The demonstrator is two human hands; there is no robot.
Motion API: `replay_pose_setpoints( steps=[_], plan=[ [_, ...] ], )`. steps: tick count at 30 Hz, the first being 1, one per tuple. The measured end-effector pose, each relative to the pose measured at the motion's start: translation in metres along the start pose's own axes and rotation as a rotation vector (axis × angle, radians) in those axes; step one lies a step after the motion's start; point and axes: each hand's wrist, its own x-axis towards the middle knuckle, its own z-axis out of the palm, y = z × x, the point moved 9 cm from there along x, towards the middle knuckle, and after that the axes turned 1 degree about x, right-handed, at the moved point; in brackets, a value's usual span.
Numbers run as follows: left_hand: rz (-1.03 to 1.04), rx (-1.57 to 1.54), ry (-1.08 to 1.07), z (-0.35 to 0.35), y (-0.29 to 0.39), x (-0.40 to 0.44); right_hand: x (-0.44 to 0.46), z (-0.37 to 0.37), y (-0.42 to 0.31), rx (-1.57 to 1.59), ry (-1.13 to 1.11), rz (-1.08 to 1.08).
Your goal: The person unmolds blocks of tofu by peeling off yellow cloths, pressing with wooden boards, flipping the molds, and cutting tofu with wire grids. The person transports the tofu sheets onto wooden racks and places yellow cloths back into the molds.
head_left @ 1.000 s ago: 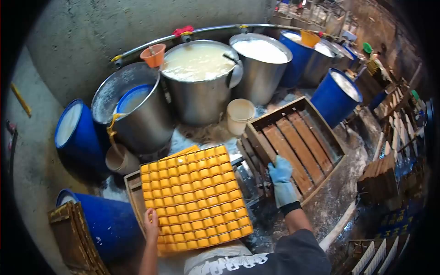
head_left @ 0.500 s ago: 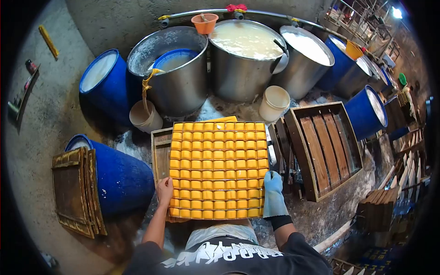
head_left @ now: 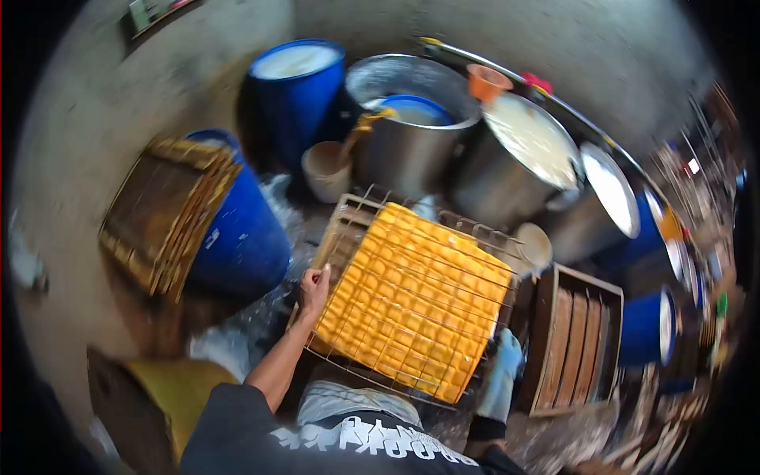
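A yellow slab [head_left: 412, 297], scored into rows of small pillowy squares, lies in front of me. A metal wire grid [head_left: 388, 192] lies over it and sticks out past its edges. My bare left hand [head_left: 315, 291] is closed on the grid's left edge, thumb on top. At the opposite edge my right hand [head_left: 505, 362], in a light blue glove, is closed on the grid too, though motion blurs its fingers. Beneath the slab's left side a wooden frame [head_left: 334, 237] shows.
Blue barrels [head_left: 297, 103] and steel vats [head_left: 412, 154] of pale liquid line the wall. Stacked wooden boards [head_left: 170, 214] lean on another barrel [head_left: 241, 245] at left. A slatted wooden crate [head_left: 574, 348] stands at right. Pale buckets [head_left: 327, 178] sit before the vats.
The grid, earlier sitting in the grooves between the squares, now looks raised and turned out of line with the slab. My view has swung left, and both hands still hold the grid.
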Motion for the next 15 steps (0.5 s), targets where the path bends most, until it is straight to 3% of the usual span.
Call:
replay_pose_setpoints(
  steps=[1, 2, 4, 6, 7, 9, 11, 12, 15],
  plan=[
    [-0.005, -0.087, 0.075, -0.030, 0.015, -0.013, -0.027, 0.015, -0.030, 0.030, -0.027, 0.025],
    [-0.037, -0.151, 0.108, -0.053, 0.002, -0.019, -0.035, 0.028, -0.043, 0.180, -0.213, 0.023],
    [-0.123, -0.191, 0.217, -0.105, -0.028, -0.048, -0.085, 0.063, -0.098, 0.088, -0.346, -0.116],
    [-0.212, -0.500, 0.372, -0.158, -0.043, -0.091, -0.118, 0.093, -0.127, 0.006, -0.499, -0.212],
    [-0.235, -0.513, 0.409, -0.186, -0.050, -0.116, -0.134, 0.107, -0.134, -0.026, -0.535, -0.234],
    [-0.325, -0.670, 0.682, -0.223, -0.091, -0.173, -0.155, 0.142, -0.129, 0.035, -0.808, -0.208],
    [-0.440, -0.606, 0.762, -0.253, -0.143, -0.238, -0.200, 0.177, -0.119, 0.039, -0.999, -0.193],
    [-0.392, -0.465, 0.939, -0.261, -0.169, -0.279, -0.232, 0.190, -0.112, -0.027, -1.107, -0.160],
    [-0.500, -0.480, 1.022, -0.264, -0.169, -0.369, -0.350, 0.212, -0.081, -0.396, -1.254, -0.073]
  ],
)
